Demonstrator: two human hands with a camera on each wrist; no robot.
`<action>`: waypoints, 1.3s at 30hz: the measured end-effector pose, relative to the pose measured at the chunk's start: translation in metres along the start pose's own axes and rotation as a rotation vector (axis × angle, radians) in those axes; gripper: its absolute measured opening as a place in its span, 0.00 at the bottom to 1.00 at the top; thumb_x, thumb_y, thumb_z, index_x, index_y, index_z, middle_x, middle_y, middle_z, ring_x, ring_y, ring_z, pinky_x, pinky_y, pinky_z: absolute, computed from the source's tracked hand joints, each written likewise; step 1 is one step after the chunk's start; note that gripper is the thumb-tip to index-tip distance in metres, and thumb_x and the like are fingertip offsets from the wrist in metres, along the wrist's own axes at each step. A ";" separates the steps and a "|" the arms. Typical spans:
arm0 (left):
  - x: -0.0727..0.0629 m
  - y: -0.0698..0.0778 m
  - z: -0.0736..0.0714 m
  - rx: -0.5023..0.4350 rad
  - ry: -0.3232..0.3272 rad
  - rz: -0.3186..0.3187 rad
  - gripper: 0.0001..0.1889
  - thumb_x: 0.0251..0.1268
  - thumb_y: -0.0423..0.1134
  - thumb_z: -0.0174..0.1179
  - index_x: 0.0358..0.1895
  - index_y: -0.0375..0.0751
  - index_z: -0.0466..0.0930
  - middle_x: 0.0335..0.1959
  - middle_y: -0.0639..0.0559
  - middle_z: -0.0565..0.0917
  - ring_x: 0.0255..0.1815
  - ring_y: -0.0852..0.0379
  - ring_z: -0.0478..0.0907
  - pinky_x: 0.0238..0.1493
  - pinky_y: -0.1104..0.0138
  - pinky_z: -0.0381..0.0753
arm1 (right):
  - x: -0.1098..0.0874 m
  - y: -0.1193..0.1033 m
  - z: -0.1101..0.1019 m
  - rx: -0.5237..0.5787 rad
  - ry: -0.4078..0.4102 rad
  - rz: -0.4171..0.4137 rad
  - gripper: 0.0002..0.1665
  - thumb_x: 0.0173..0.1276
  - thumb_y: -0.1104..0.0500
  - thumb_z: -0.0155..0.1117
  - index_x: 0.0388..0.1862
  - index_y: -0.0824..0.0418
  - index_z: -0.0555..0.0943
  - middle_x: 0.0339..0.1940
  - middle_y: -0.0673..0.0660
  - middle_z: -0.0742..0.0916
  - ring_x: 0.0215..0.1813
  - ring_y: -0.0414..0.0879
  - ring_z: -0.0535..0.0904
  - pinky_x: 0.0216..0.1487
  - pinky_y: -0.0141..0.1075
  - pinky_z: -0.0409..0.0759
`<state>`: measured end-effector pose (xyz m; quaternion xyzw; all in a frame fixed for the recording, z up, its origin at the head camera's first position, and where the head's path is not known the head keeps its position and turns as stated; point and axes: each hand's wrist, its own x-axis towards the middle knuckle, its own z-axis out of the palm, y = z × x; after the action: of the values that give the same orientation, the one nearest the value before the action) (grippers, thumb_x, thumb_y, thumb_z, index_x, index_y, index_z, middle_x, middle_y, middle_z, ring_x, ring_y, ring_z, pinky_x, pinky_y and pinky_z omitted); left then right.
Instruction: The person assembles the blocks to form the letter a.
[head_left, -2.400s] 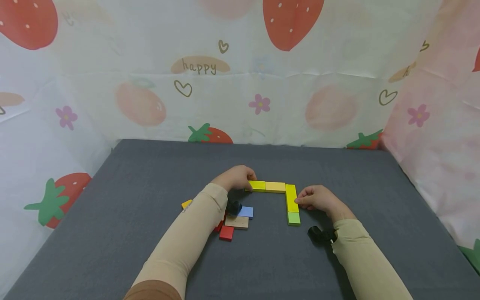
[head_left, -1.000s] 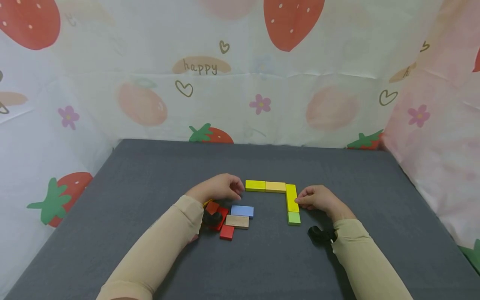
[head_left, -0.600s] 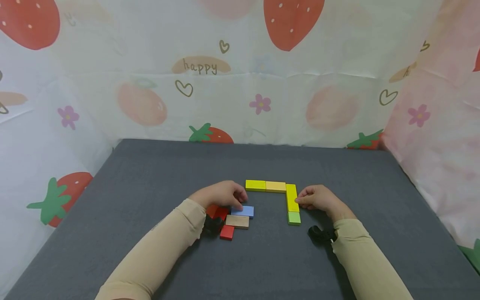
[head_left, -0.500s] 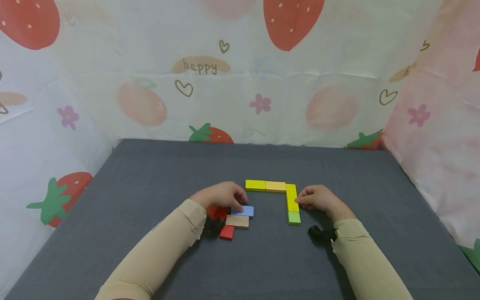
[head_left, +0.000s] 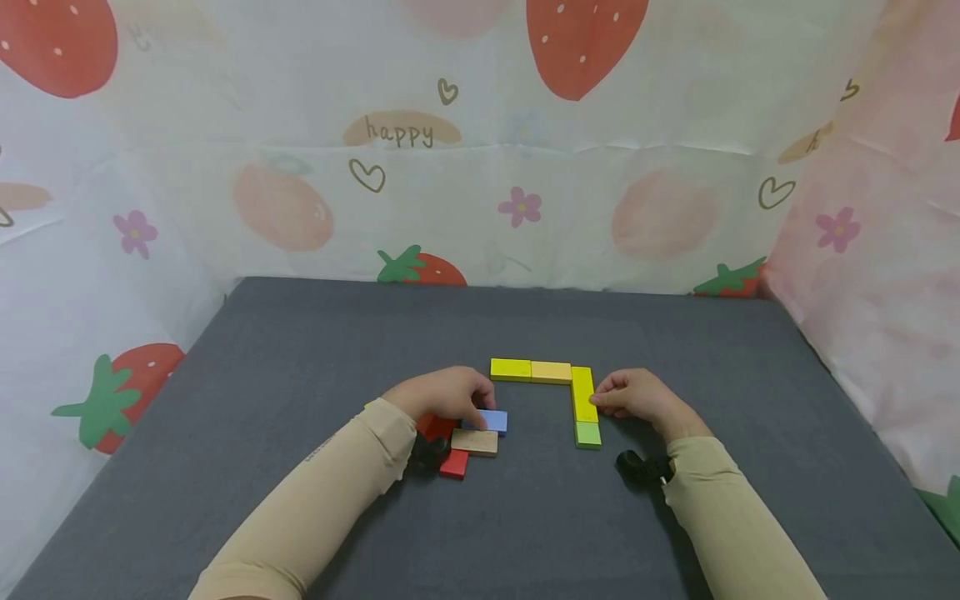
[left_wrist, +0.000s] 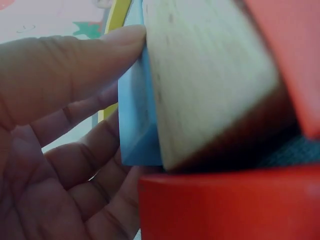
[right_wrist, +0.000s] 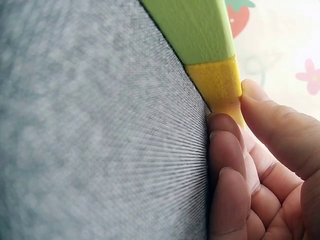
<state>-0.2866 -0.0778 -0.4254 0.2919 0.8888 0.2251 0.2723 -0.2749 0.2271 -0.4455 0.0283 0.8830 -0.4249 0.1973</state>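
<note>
1. My left hand [head_left: 447, 393] pinched the blue block [head_left: 489, 421], thumb on its near edge; lifting it carelessly could have dragged the plain wooden block [head_left: 474, 442] touching it.
2. My right hand [head_left: 633, 397], fingers curled, pressed the long yellow block [head_left: 582, 393]; a nudge could have skewed it off the green block [head_left: 588, 434].
3. Red blocks [head_left: 453, 463] crowded just under my left wrist on the grey table [head_left: 315, 350].
</note>
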 end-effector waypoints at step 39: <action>0.001 0.003 -0.004 -0.036 0.008 0.002 0.06 0.57 0.37 0.62 0.37 0.50 0.80 0.33 0.57 0.77 0.35 0.57 0.71 0.37 0.66 0.73 | 0.001 -0.001 0.001 0.009 -0.001 0.016 0.14 0.56 0.50 0.68 0.33 0.60 0.82 0.29 0.52 0.83 0.33 0.46 0.76 0.37 0.36 0.76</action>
<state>-0.2887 -0.0761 -0.4207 0.2870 0.8853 0.2425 0.2739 -0.2754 0.2254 -0.4457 0.0361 0.8807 -0.4273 0.2012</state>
